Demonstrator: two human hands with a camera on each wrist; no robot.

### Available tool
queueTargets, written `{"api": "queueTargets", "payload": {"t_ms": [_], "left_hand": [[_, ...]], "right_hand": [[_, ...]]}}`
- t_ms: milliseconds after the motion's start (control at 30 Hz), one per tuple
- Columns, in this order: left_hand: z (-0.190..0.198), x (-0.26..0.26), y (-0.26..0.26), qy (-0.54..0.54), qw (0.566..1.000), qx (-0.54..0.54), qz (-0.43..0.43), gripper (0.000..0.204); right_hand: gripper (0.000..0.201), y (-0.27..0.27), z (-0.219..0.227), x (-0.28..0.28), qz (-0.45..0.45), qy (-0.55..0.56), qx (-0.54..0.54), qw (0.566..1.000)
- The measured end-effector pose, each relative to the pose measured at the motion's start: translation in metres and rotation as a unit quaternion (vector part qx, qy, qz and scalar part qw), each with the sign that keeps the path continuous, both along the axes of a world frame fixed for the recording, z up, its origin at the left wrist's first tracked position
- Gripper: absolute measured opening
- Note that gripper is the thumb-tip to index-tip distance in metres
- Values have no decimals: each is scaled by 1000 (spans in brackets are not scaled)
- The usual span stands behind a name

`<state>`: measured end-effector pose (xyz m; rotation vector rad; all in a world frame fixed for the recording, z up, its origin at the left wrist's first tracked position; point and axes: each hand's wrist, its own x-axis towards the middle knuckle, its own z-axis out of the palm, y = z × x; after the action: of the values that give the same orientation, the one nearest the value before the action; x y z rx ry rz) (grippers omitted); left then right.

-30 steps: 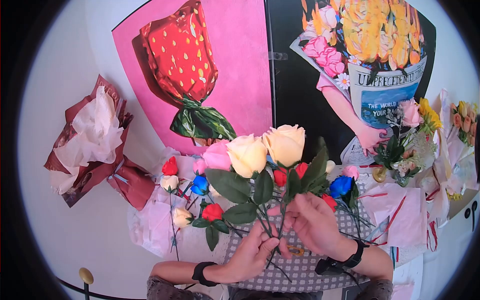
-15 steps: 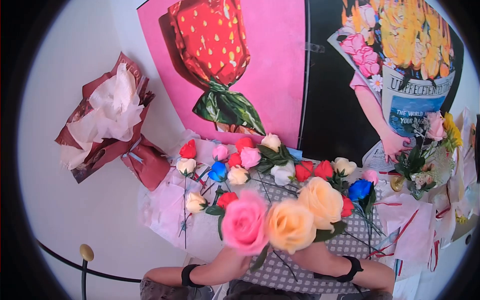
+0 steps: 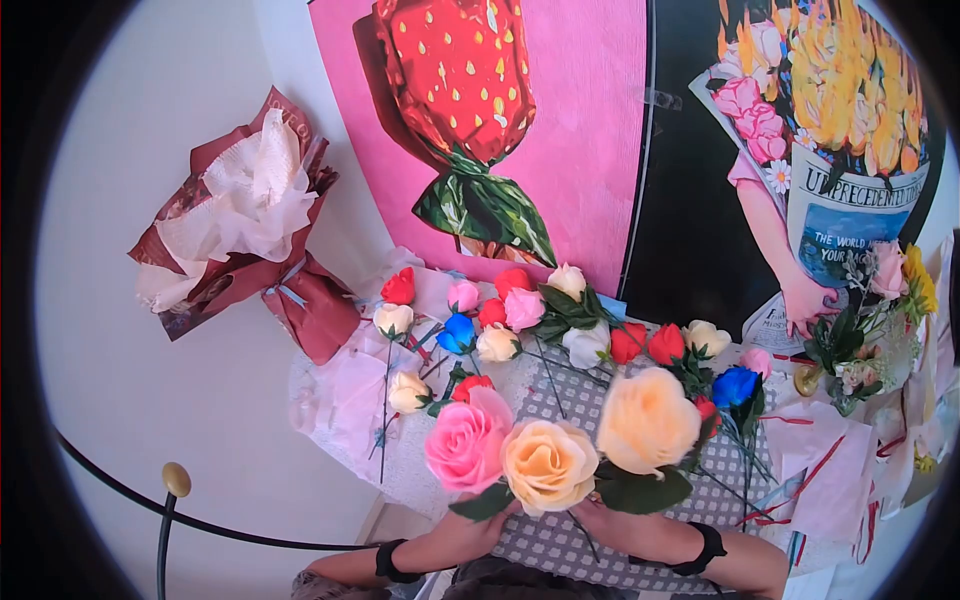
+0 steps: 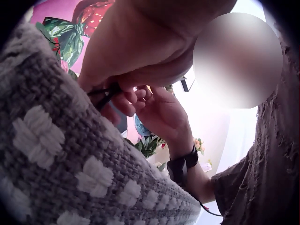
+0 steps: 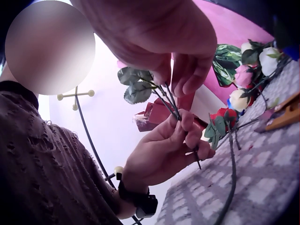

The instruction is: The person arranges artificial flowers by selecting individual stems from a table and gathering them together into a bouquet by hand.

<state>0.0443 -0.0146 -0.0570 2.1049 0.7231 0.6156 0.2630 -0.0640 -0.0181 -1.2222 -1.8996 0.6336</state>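
Three large artificial roses are held together, their blooms facing the head camera: a pink rose (image 3: 465, 445), a peach rose (image 3: 550, 468) in the middle and another peach rose (image 3: 650, 420) at the right. In the right wrist view my left hand (image 5: 161, 147) grips the gathered dark stems (image 5: 169, 102), with their lower ends poking out below the fist. From above, my right hand (image 5: 159, 40) pinches the stems with bent fingers, close to the green leaves (image 5: 136, 84). Blooms hide most of both hands in the head view, leaving parts of the left hand (image 3: 470, 535) and right hand (image 3: 620, 525).
Smaller roses, including a blue rose (image 3: 735, 387) and a white rose (image 3: 587, 344), lie along the back of the grey patterned cloth (image 3: 650, 545). A maroon wrapped bouquet (image 3: 240, 220) stands left. Pink paper (image 3: 825, 465) and a flower vase (image 3: 806, 380) are right. An orange object (image 5: 286, 112) lies nearby.
The three blooms have tipped from upright toward the head camera, and the hands have dropped lower behind them. The head view has shifted, so the background sits farther right.
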Motion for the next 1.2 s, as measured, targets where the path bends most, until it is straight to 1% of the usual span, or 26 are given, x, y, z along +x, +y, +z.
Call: {"api": "queueTargets", "payload": {"t_ms": [33,67,100,133,167,233,300,367,400,433,467,500,567,600,667,700,767,833,867,900,967,1033,1067,1100,1167,1200], "left_hand": [[10,5,1,-62,998,-14,15,26],[24,5,4,-35,998,-45,8,15],[22,5,3,-35,998,-45,8,15],[18,5,1,-72,993,-81,41,13],[14,5,-2,-108,984,-118,74,12],[14,10,-4,-137,976,-153,76,14],[13,14,-5,-191,954,-216,75,19],[4,12,-1,-196,957,-193,92,20],[4,10,2,-198,955,-174,136,21],[5,7,4,-200,951,-155,180,21],[10,2,4,-172,960,-131,177,20],[5,-1,4,-173,960,-133,176,20],[-9,-7,1,-143,956,-105,235,20],[-10,-11,-1,-90,966,-71,233,17],[-15,-10,-7,-116,958,-77,249,16],[-17,-10,-11,-141,950,-80,266,16],[-20,-11,-10,-144,948,-81,272,16],[-8,-10,-8,-45,962,-42,268,15],[-14,-14,-5,-14,970,28,242,17],[-12,-13,-4,-15,969,27,244,17],[-7,-12,-5,-19,972,-25,232,22],[-10,-15,-4,-11,974,-9,225,23],[-13,-16,-2,-2,978,5,209,24],[-15,-19,0,-21,983,3,184,23],[-35,-19,-2,-94,977,-27,191,22],[-44,-21,-5,-93,976,-24,194,22]], "right_hand": [[22,-3,5,-1,0,0,1,1000],[19,-8,18,-5,-51,30,-97,994],[17,-10,24,-8,-102,60,-194,974],[19,0,12,-11,-33,222,-108,968],[19,0,17,-11,-34,222,-110,968],[15,1,33,-5,-70,120,-153,978],[16,1,35,-2,-57,127,-146,979],[15,-2,34,0,-88,171,-100,976],[15,-1,37,4,-89,168,-102,976],[15,1,44,10,-100,209,-97,968],[15,3,51,15,-111,251,-92,957],[15,5,58,19,-113,250,-95,957],[16,9,69,27,-180,261,-101,943],[16,10,72,33,-181,260,-104,943],[15,15,76,42,-194,79,-102,973],[15,21,79,42,-194,78,-106,972],[16,36,85,41,-175,-19,-100,979],[16,52,91,39,-147,-40,-129,980],[17,62,93,36,-117,-90,-110,983],[17,71,95,33,-84,-140,-89,983],[18,92,99,19,-70,-141,-75,985],[18,116,99,6,-75,-208,-8,975],[18,129,97,0,-63,-197,-17,978],[18,142,90,-4,-58,-196,-16,979],[17,164,77,-11,-19,-188,21,982],[16,167,76,-13,-26,-193,-2,981]]}}
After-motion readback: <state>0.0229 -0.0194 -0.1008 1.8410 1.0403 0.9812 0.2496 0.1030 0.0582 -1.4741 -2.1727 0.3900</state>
